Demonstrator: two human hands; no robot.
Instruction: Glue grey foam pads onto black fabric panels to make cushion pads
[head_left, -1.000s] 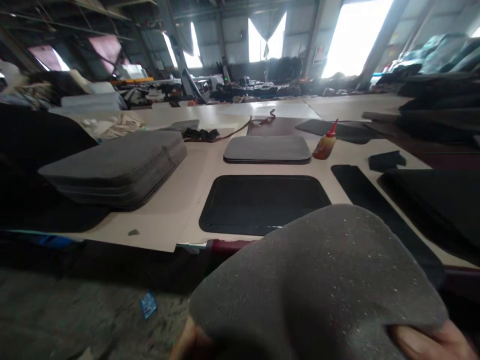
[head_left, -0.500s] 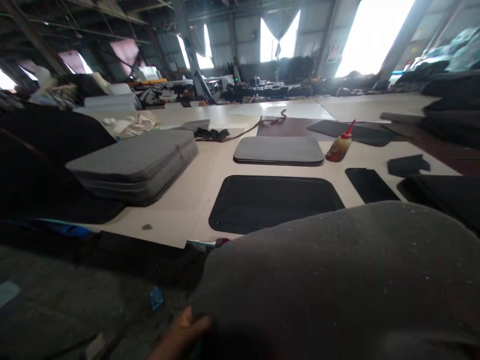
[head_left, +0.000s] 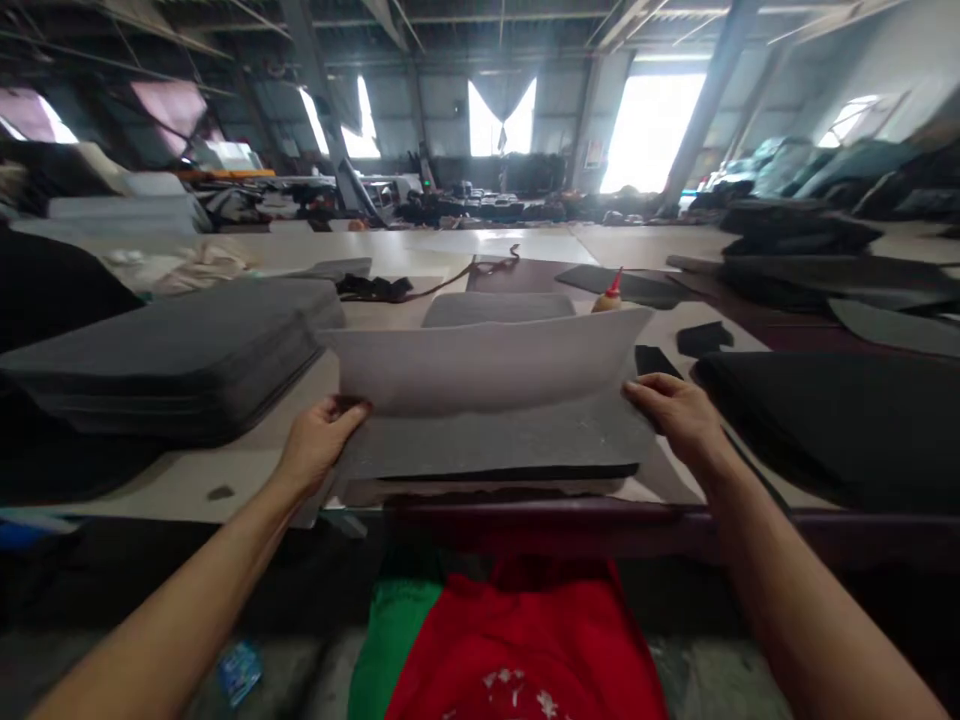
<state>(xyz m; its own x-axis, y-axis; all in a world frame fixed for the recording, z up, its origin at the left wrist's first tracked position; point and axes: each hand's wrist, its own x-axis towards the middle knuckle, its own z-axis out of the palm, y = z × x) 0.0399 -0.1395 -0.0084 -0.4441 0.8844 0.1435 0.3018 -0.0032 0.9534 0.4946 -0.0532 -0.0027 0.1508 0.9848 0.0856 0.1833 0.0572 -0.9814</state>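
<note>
A grey felt sheet point(head_left: 495, 415) lies at the front edge of the beige work table point(head_left: 247, 470), its far half curled up and showing a paler underside. My left hand point(head_left: 319, 445) grips the sheet's left edge. At the sheet's right edge my right hand point(head_left: 675, 410) grips it with fingers on top. The sheet covers the black tray-shaped panel beneath; only a dark rim shows under its front edge.
A tall stack of grey felt pads point(head_left: 172, 350) sits to the left. A smaller grey pad pile point(head_left: 495, 308) and a red-capped glue bottle point(head_left: 609, 294) stand behind the sheet. Black material point(head_left: 832, 420) fills the right side. A black strip point(head_left: 654, 360) lies beside my right hand.
The grey sheet was held up close in front of the camera; now it rests on the table over the black panel, with both hands at its side edges.
</note>
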